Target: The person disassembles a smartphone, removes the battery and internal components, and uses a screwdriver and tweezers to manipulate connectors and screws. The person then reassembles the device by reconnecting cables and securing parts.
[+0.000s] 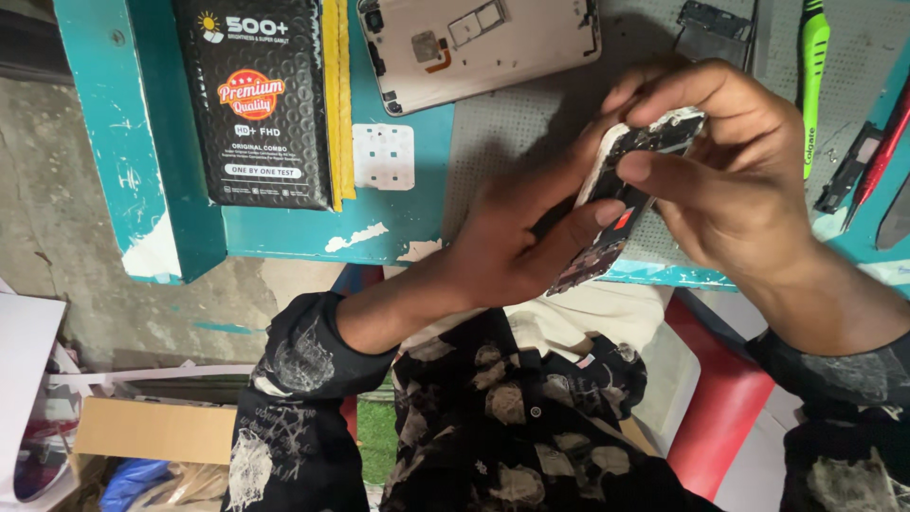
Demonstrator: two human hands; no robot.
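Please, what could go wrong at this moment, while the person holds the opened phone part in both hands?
The phone part is held in the air past the table edge, above the lap; if the left hand or right hand slips, it may fall. The fingers press on bare circuitry, so bending or a torn cable seems possible.

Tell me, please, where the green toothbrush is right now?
In the head view, the green toothbrush lies at the top right on the grey mat, beyond the right hand.
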